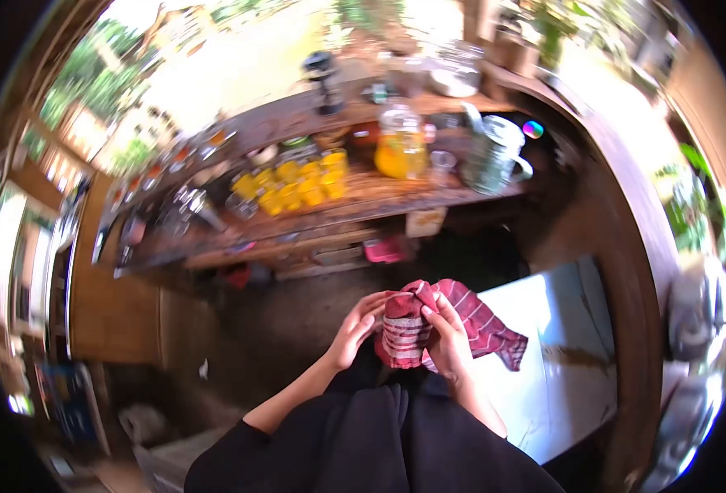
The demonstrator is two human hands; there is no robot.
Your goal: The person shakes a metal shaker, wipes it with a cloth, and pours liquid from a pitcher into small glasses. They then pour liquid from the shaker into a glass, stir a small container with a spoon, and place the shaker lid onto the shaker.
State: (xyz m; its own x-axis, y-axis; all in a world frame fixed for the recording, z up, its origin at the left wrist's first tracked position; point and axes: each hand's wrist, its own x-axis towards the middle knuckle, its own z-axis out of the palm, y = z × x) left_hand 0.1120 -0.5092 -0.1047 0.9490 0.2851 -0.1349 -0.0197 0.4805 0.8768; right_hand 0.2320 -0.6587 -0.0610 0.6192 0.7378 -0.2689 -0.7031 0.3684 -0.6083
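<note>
A red cloth with white stripes is bunched up in front of my body, its free end trailing off to the right over a pale tabletop. My right hand grips the bunched part, thumb and fingers pinching its upper right side. From the left, my left hand holds the cloth's edge, with its fingertips partly hidden behind the fabric. The bundle looks rounded; whether anything is wrapped inside cannot be seen.
Across from me runs a wooden counter with several yellow-filled cups, a glass jar of yellow liquid and a greenish pitcher. The white tabletop lies at my right, beside a curved wooden ledge.
</note>
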